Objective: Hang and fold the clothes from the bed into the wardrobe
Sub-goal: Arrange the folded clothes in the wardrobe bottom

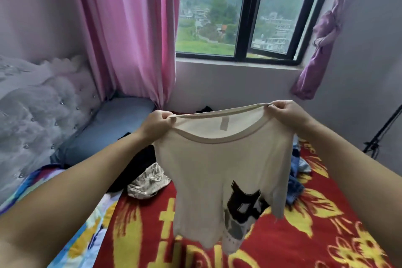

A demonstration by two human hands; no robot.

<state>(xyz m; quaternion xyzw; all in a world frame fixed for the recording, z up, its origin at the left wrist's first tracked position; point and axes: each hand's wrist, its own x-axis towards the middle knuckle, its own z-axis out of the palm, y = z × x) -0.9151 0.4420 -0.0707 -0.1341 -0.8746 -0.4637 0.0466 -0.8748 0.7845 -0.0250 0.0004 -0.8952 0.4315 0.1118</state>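
Observation:
A cream T-shirt (208, 165) with a black print low on its front hangs in the air above the bed. My left hand (155, 125) pinches the left end of its neckline and my right hand (287, 113) pinches the right end, stretching the collar wide between them. On the red and yellow blanket (304, 228) behind the shirt lie a black garment (139, 165), a pale patterned garment (148, 183) and blue denim clothes (294, 185) at the right. The wardrobe is out of view.
A grey-blue pillow (104, 132) lies against the tufted headboard (32, 115) at the left. Pink curtains (130, 35) and a window (241, 17) stand behind the bed. A black stand (382, 132) leans by the right wall.

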